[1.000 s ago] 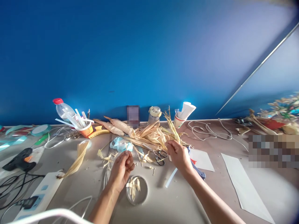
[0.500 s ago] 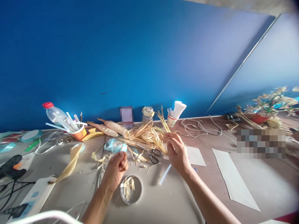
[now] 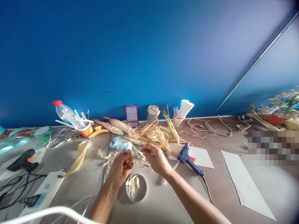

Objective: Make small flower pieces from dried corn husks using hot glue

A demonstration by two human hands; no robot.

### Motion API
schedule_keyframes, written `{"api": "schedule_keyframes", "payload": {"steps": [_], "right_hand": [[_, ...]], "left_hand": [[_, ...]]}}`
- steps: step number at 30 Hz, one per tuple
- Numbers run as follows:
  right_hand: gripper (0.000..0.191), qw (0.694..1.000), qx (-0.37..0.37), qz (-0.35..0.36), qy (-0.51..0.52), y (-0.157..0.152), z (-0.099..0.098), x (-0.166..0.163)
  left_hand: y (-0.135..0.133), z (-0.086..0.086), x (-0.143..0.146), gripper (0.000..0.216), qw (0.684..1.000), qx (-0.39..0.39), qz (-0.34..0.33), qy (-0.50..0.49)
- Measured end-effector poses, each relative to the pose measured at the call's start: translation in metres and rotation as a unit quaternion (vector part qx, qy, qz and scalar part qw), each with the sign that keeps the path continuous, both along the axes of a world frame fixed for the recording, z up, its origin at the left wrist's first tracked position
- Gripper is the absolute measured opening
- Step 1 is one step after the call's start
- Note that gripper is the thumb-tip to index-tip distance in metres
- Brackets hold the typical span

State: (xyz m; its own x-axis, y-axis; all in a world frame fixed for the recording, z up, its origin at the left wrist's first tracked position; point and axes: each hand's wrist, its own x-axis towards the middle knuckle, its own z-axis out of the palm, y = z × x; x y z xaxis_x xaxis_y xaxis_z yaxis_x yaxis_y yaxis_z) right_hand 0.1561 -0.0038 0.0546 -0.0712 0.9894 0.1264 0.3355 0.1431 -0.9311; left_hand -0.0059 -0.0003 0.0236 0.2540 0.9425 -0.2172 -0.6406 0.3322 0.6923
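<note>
My left hand (image 3: 122, 166) is closed in a pinch, with a thin tan husk strip (image 3: 127, 146) poking up from its fingertips. My right hand (image 3: 156, 158) is close on the right, its fingers bent and pressed together; anything in them is too small to make out. Behind both hands lies a heap of dried corn husks (image 3: 149, 133). Just in front of them, a round dish (image 3: 146, 196) contains several cut husk pieces (image 3: 133, 185). A blue glue gun (image 3: 190, 160) rests right of my right wrist, partly on a white sheet (image 3: 205, 158).
At the back stand a lidded jar (image 3: 153, 114), a paper cup with rolled paper (image 3: 178, 119) and a cup of sticks (image 3: 86, 130). A power strip (image 3: 50, 189) and black cables occupy the left. A long white sheet (image 3: 245, 183) and a flower pot (image 3: 275, 119) are rightward.
My right hand has moved left and down, close to my left hand, uncovering the glue gun. The scissors behind are now mostly hidden by it. The view has shifted slightly left.
</note>
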Motion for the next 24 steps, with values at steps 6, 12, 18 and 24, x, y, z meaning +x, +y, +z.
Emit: {"api": "schedule_keyframes", "payload": {"steps": [6, 12, 18, 24], "right_hand": [[0.019, 0.998, -0.05, 0.025, 0.013, 0.0, 0.001, -0.006], [0.022, 0.998, -0.02, 0.052, 0.002, -0.003, -0.001, -0.01], [0.017, 0.999, 0.017, 0.007, 0.045, -0.006, -0.004, -0.017], [0.012, 0.996, -0.017, 0.041, 0.081, -0.008, -0.007, -0.024]], "left_hand": [[-0.003, 0.004, 0.003, 0.013, 1.0, -0.015, 0.001, -0.002], [-0.006, 0.007, 0.005, 0.019, 1.0, -0.015, -0.009, 0.008], [-0.004, 0.001, 0.005, 0.031, 0.999, -0.004, -0.031, 0.028], [-0.005, 0.0, 0.006, 0.03, 0.998, -0.004, -0.044, 0.049]]}}
